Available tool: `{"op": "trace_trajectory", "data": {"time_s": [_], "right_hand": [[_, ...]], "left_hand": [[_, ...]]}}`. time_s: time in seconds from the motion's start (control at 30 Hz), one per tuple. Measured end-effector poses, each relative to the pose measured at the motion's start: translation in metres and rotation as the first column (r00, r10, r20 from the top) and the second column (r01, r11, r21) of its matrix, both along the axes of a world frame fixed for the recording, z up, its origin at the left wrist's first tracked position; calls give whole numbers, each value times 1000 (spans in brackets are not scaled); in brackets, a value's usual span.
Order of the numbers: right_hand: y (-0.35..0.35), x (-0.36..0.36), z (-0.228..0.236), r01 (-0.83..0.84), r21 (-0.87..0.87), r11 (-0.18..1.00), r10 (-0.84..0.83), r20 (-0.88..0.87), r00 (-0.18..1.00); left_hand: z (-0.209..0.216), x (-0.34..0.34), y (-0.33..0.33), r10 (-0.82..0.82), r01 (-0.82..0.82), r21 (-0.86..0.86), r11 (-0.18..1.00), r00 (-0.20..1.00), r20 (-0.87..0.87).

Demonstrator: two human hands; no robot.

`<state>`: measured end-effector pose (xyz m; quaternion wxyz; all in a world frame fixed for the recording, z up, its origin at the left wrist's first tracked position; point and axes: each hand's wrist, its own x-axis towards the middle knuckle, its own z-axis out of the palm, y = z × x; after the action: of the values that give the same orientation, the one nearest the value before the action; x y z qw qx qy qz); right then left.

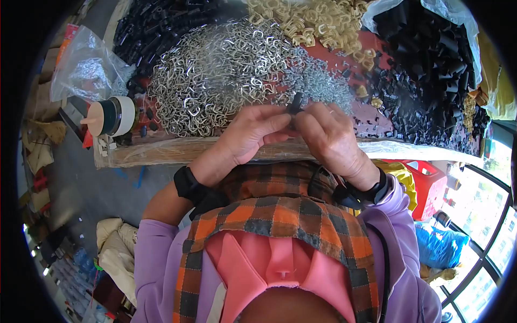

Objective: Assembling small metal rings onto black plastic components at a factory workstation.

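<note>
Over the table's near edge, my left hand [253,132] and my right hand [329,135] meet with closed fingers. Between their fingertips is a small black plastic piece [295,101], pointing up and away. My left thumb and fingers pinch it from one side; my right fingers press against its lower end, so that part is hidden. Just beyond lies a spread of small clear-grey pieces [318,78]. A large heap of silvery bent metal loops [215,70] is to the left of them.
Gold-coloured clips [318,21] are piled at the back. Black parts lie in a heap at the back left [156,27] and across the right side [414,102]. A round roll-like object [112,117] and a clear plastic bag [86,67] are at the left. A red crate [428,185] stands below the right end.
</note>
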<state>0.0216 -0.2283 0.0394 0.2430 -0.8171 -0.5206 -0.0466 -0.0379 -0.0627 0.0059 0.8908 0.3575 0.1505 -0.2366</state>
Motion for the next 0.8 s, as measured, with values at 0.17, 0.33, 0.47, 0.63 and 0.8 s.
{"op": "trace_trajectory", "data": {"time_s": [0.17,0.33,0.47,0.63,0.8], "right_hand": [[-12,8,-7,22,1,1000,-22,-35,999],[-42,22,-11,336,163,928,-209,-519,829],[-87,50,-27,601,-5,800,-592,-174,787],[-82,60,-34,516,90,852,-508,-100,855],[-68,57,-23,573,84,815,-544,-225,808]], "left_hand": [[2,12,-7,-58,58,108,992,998,-9],[3,17,-8,-172,164,108,981,983,67],[-5,24,-10,-151,150,49,988,988,33],[-2,18,-13,-137,134,52,990,989,59],[-5,14,-5,-67,67,10,998,997,24]]}}
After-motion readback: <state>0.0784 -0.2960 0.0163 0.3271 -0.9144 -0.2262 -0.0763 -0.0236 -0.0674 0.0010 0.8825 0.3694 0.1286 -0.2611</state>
